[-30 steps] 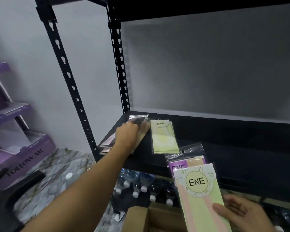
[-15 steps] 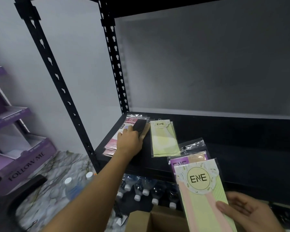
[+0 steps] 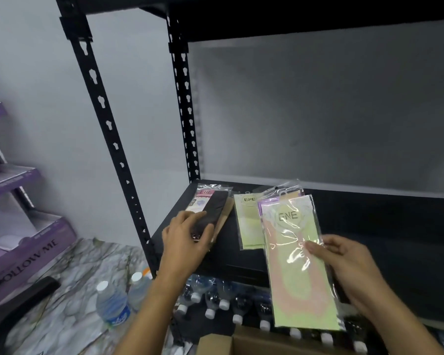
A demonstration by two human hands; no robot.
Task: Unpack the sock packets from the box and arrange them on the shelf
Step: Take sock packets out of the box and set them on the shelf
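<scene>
Head view: left grip (image 3: 187, 238) rests flat, fingers relaxed, on dark sock packet (image 3: 212, 210) at left end of shelf (image 3: 369, 221). Green packet (image 3: 246, 224) lies just beside it on shelf. Right grip (image 3: 349, 267) pinches green-pink packets (image 3: 295, 285), thumb on top, over shelf front edge. Cardboard box (image 3: 241, 342) and bottles (image 3: 210, 311) sit below shelf.

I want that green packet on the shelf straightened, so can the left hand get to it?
Probably yes. The left hand rests on the dark packet right beside the green packet; the stack in the right hand covers only its right edge.
</scene>
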